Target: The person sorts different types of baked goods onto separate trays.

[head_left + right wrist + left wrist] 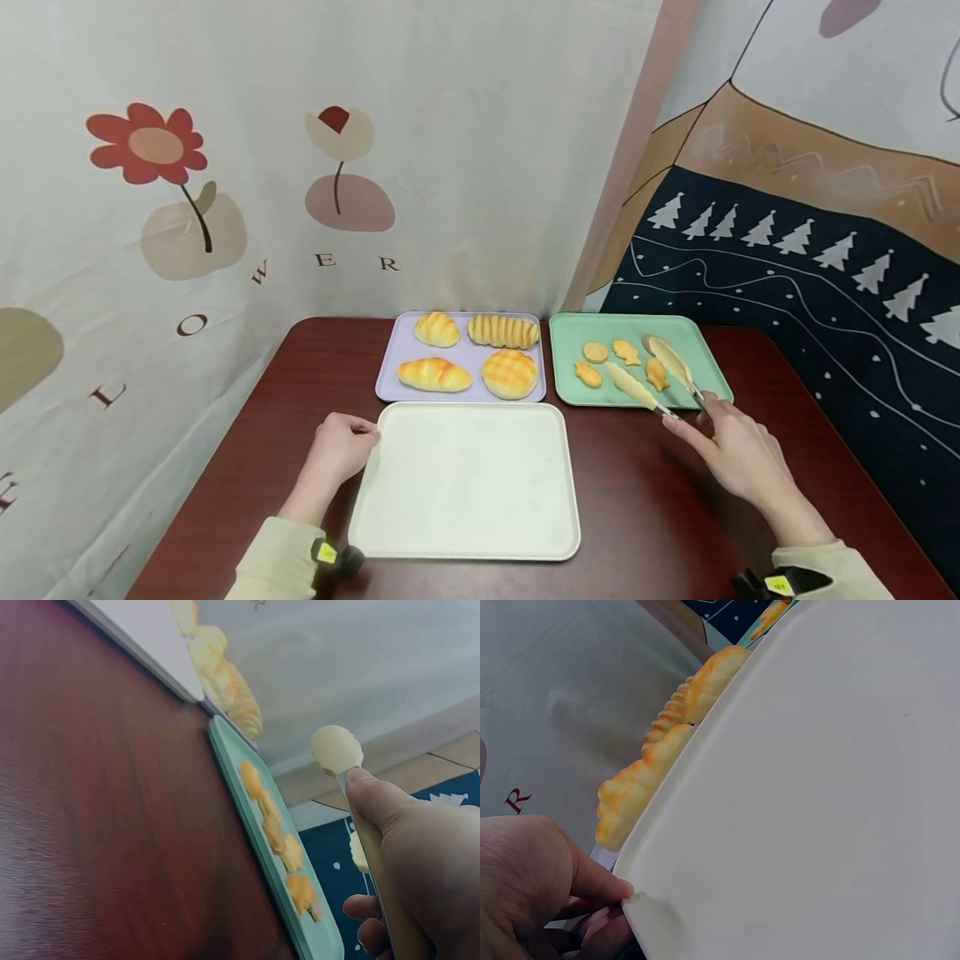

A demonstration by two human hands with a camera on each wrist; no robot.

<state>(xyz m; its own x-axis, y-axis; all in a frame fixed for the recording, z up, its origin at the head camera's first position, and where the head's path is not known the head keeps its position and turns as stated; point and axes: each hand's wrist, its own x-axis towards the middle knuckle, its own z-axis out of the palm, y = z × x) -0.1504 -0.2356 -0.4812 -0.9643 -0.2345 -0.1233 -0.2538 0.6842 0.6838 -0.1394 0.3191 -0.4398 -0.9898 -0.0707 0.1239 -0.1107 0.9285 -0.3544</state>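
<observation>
My left hand (341, 447) pinches the upper left corner of a white tray (465, 483), thumb on the rim and fingers beneath, as the left wrist view shows. My right hand (738, 454) grips metal tongs (697, 398) with cream-coloured tips, their two arms spread apart over a green tray (637, 323). On that tray lie a round cracker (596, 352) and several fish-shaped crackers (626, 352). One fish cracker (657, 374) sits between the tong tips in the head view. A brownish piece (648, 342) is partly hidden by the far tip.
Behind the white tray, a lilac tray (386, 379) holds a croissant (437, 329), a ridged loaf (503, 332), a long bread roll (434, 374) and a round bun (510, 373). All stand on a dark red-brown table (630, 508). Printed curtains (480, 150) hang behind it.
</observation>
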